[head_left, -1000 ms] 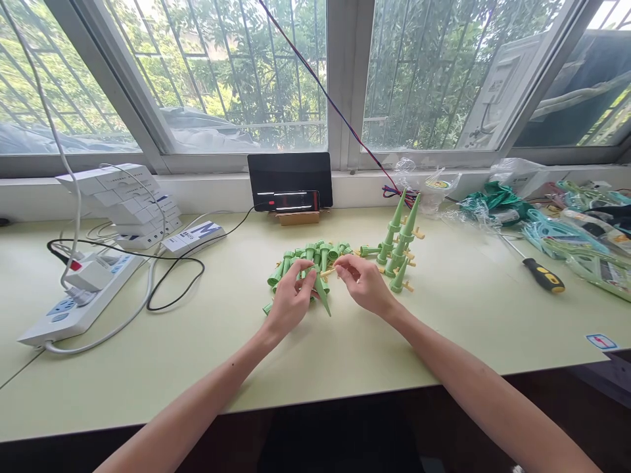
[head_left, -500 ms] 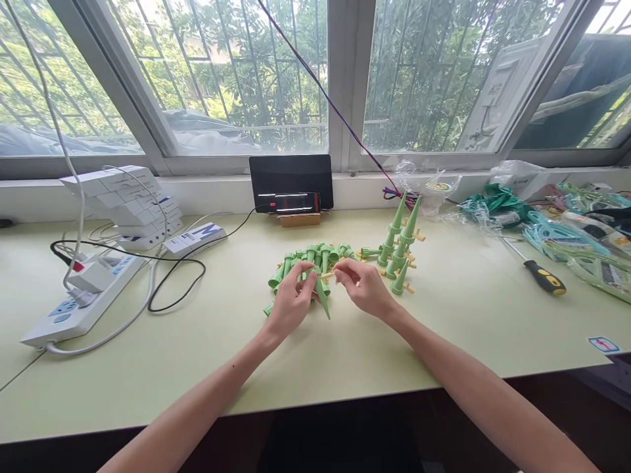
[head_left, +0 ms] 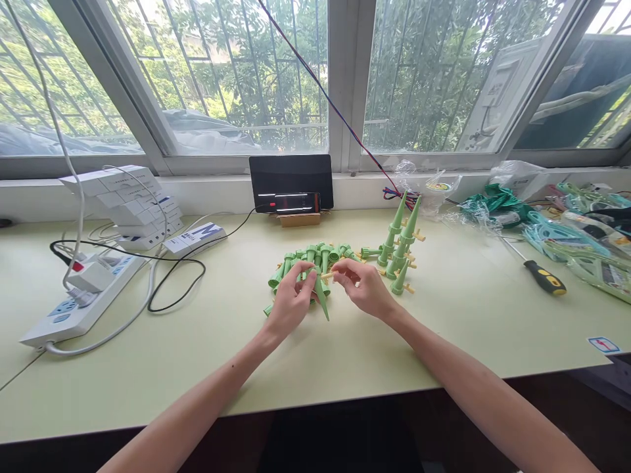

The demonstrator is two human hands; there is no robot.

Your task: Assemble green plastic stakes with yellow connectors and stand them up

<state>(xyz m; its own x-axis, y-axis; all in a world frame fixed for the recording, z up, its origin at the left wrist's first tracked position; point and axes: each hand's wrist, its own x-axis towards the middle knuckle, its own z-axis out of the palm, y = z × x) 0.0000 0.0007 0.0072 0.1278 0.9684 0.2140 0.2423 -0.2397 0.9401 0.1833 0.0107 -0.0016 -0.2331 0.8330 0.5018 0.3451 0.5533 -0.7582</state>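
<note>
My left hand (head_left: pixel 292 303) is closed around a green cone-shaped spike (head_left: pixel 320 297) whose tip points down toward me. My right hand (head_left: pixel 363 286) pinches a small yellow peg (head_left: pixel 326 276) at the spike's upper end. Both hands hover just above the pale green table (head_left: pixel 221 341). Behind them lies a pile of loose green spikes (head_left: pixel 310 256). To the right, a group of green spikes with yellow pegs (head_left: pixel 400 246) lies on the table.
A white power strip (head_left: pixel 73 295) with black and white cables lies at the left, beside stacked white boxes (head_left: pixel 125 197). A phone on a wooden stand (head_left: pixel 296 200) leans before a dark tablet. A yellow-handled screwdriver (head_left: pixel 542 274) and green bagged items (head_left: pixel 566 230) lie at the right.
Both hands stay nearly in place. The right hand's fingers have shifted slightly at the yellow peg, and the spike's tip has tilted a little.
</note>
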